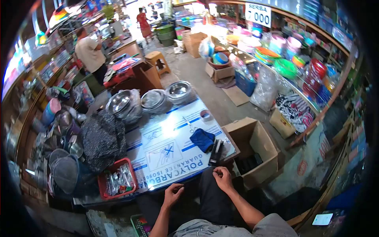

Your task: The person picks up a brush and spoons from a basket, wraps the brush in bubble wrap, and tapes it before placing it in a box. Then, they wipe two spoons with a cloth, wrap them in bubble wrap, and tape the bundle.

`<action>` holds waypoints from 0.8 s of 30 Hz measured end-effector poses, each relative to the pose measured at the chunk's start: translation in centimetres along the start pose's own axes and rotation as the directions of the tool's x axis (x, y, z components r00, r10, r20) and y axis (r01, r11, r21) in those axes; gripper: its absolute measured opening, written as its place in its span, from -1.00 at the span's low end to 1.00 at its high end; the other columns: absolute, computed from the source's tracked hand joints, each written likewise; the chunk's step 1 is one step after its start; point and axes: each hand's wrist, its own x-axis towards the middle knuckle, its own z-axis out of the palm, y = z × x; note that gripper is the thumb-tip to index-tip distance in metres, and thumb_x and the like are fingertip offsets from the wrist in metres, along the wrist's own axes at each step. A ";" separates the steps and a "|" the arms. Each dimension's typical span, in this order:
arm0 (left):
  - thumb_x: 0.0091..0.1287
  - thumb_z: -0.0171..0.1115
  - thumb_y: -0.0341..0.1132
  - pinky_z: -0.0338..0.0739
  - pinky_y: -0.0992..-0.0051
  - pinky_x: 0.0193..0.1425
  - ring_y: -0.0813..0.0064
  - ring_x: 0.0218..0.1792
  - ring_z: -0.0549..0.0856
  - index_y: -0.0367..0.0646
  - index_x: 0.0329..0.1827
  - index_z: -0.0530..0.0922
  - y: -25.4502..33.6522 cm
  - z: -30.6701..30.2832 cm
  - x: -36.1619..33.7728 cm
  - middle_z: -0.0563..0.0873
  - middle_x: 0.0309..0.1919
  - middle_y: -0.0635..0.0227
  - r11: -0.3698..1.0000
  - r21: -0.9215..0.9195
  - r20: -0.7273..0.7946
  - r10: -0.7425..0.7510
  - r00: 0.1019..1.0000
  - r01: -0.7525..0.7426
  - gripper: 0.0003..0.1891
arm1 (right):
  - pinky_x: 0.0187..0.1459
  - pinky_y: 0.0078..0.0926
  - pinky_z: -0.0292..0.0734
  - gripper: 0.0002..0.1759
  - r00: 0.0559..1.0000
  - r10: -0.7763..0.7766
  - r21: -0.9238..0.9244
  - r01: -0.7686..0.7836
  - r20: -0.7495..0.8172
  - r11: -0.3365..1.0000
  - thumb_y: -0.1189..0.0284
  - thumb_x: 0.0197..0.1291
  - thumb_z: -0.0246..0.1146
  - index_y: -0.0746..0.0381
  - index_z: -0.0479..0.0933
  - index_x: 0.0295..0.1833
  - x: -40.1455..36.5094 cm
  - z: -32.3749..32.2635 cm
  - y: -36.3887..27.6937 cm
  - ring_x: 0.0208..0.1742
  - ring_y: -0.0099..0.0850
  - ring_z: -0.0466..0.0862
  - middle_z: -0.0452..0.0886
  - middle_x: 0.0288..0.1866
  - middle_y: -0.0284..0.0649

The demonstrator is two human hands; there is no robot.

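My left hand rests over my lap by the table's front edge, fingers loosely curled in, nothing visible in it. Over my other thigh is my right hand, also curled closed and showing no object. Just beyond it, on the table corner, lies a black oblong item of a kind I cannot make out. A dark blue cloth pouch sits beside that item. Farther back are scissors and a roll of tape. Neither hand touches these things.
Plastic-wrapped steel bowls line the table's far edge. A red basket of wrapped metal goods and a dark speckled cloth are at left. An open cardboard box stands right. Two people are farther off.
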 end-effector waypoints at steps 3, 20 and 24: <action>0.47 0.51 -0.23 0.67 0.45 0.08 0.53 -0.08 0.80 -0.18 0.13 0.82 -2.3 -2.4 -2.8 0.88 -0.07 0.31 0.993 -0.056 -0.077 -0.112 0.991 0.108 -0.72 | 0.00 -0.31 0.64 -0.84 0.996 -0.046 -0.035 0.048 0.072 0.998 0.44 0.30 0.47 0.18 0.73 -0.04 -1.3 2.9 -1.3 0.08 -0.27 0.74 0.74 0.02 -0.25; 0.47 0.50 -0.15 0.70 0.37 0.14 0.39 0.00 0.85 -0.17 0.19 0.82 -5.8 -6.2 -6.3 0.91 -0.05 0.18 0.947 -0.245 -0.231 -0.266 0.936 0.209 -0.64 | -0.04 -0.43 0.72 -0.81 0.900 -0.040 -0.103 0.094 0.434 0.990 0.44 0.36 0.48 0.22 0.75 0.03 -7.9 14.2 -2.9 -0.02 -0.42 0.79 0.75 0.01 -0.27; 0.49 0.47 -0.17 0.71 0.35 0.13 0.37 -0.02 0.85 -0.19 0.19 0.81 -5.8 -7.0 -6.3 0.90 -0.04 0.19 0.934 -0.295 -0.269 -0.284 0.920 0.202 -0.65 | -0.03 -0.38 0.74 -0.82 0.856 0.015 -0.100 0.043 0.517 0.994 0.41 0.37 0.47 0.23 0.76 0.02 -7.8 17.3 -3.1 -0.06 -0.38 0.81 0.77 -0.02 -0.24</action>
